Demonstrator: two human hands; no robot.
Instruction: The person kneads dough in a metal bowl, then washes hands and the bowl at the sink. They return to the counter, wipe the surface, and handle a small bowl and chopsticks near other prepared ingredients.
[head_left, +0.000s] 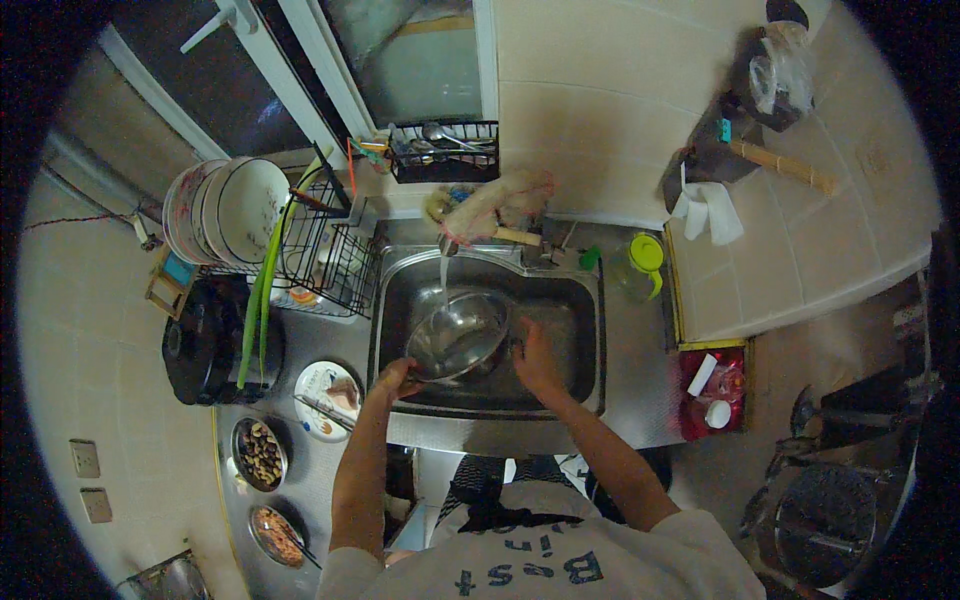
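A shiny metal bowl (469, 330) is tilted inside the stainless steel sink (555, 401). My left hand (396, 379) grips its rim at the lower left. Water (444, 279) runs from the faucet (448, 246) into the bowl. To the right of the bowl, over the basin, is my right hand (536, 360). Its fingers are apart, and I see nothing held in it.
Left of the sink stand a wire dish rack (330, 262) with bowls, a plate with a knife (326, 401), a black appliance (214, 341) and two food bowls, one of nut-like pieces (259, 454). A green-lidded jug (641, 262) stands right.
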